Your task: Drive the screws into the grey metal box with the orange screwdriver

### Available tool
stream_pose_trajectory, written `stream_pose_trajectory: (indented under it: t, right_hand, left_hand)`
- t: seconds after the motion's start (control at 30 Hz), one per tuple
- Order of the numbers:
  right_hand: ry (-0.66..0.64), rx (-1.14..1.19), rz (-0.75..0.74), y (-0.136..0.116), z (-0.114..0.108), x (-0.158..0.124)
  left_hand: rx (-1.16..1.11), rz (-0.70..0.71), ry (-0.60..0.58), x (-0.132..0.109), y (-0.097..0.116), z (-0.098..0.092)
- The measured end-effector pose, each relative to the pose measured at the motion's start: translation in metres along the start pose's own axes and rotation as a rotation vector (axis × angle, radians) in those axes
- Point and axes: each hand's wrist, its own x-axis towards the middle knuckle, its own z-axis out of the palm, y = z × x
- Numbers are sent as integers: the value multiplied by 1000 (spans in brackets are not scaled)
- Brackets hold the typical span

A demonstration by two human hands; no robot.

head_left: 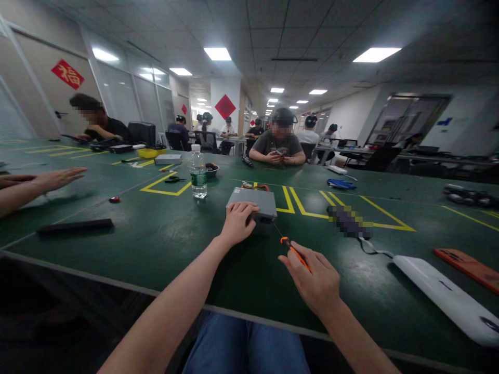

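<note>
My left hand [237, 222] rests on the near left corner of a grey metal box [260, 202] on the green table [163, 244], fingers curled over its edge. My right hand [312, 275] is closed on an orange-and-black screwdriver [293, 250]. Its thin shaft points up and left at the box's near side. Coloured wires show behind the box.
A water bottle [198, 178] stands left of the box. A black bar [76, 226] lies at the left, a white power strip [448, 298] and an orange item [470, 266] at the right. Another person's hand [54, 179] reaches in from the left. A person [277, 145] sits opposite.
</note>
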Motion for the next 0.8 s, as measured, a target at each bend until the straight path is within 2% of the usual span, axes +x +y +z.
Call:
stream_pose_trajectory:
  t: [0.13, 0.3, 0.43, 0.57, 0.67, 0.8]
  right_hand:
    - [-11, 38, 45, -1, 2, -1]
    - [-4, 48, -21, -2, 6, -2]
    - [21, -4, -22, -2, 4, 4]
    - [1, 62, 22, -6, 6, 4]
    - [-25, 92, -21, -6, 8, 3]
    - [6, 87, -29, -4, 9, 2]
  left_hand:
    - [13, -12, -13, 0, 0, -1]
    - [19, -8, -8, -1, -1, 0]
    - [14, 0, 1, -1, -3, 0]
    - [16, 0, 1, -1, -3, 0]
    - [14, 2, 5, 0, -3, 0]
    - [12, -14, 14, 0, -3, 1]
